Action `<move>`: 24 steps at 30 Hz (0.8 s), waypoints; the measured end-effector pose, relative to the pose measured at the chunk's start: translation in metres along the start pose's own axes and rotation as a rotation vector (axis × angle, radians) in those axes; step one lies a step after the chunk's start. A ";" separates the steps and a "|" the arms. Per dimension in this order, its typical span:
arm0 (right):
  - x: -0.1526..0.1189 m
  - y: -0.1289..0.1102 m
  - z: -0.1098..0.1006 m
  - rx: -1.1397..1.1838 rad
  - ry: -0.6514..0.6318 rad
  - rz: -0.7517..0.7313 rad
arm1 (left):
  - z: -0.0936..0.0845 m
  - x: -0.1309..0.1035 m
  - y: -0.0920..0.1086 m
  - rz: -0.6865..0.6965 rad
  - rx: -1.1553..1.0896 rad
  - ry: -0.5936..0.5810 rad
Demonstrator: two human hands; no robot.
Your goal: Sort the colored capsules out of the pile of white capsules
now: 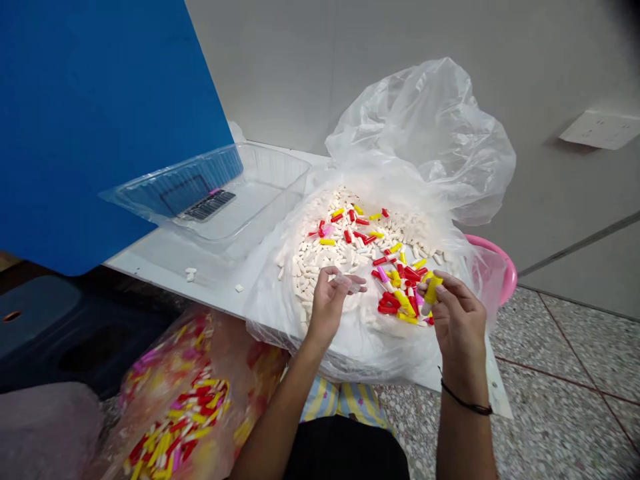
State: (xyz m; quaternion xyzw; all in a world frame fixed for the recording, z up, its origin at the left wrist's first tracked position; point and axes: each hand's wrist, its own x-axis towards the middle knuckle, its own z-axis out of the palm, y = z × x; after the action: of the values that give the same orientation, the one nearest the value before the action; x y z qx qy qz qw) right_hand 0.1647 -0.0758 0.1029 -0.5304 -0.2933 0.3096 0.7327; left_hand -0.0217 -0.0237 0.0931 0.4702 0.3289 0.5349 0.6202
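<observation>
Left hand [330,293]: small clear piece [351,285] pinched | right hand [454,303], at 3 o'clock from left: yellow tube [433,290] gripped | coloured tubes [403,283]: heaped between hands, on plastic bag [350,347] | clear tray [270,167]: set on worktop [155,260], 10 o'clock from left hand

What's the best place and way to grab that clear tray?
Probably pinch the clear tray by its rim at the near corner, coming from the person's side, thumb outside, fingers inside. It sits open side up, so the thin rim is exposed, with bare table in front. The blue board crowds its left end; the plastic bag lies to its right.
</observation>
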 end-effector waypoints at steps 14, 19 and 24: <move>-0.070 -0.021 0.048 -0.065 0.204 -0.489 | 0.050 -0.046 0.007 -0.106 -0.264 0.211; -0.074 -0.027 0.044 -0.052 0.256 -0.544 | 0.053 -0.050 0.013 -0.141 -0.429 0.329; -0.081 -0.030 0.047 -0.001 0.182 -0.514 | 0.057 -0.060 0.018 -0.115 -0.369 0.140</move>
State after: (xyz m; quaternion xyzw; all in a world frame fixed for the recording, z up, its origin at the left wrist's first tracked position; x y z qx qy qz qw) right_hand 0.0817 -0.1167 0.1364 -0.4645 -0.3513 0.0642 0.8103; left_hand 0.0115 -0.0961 0.1237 0.2908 0.2939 0.5811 0.7010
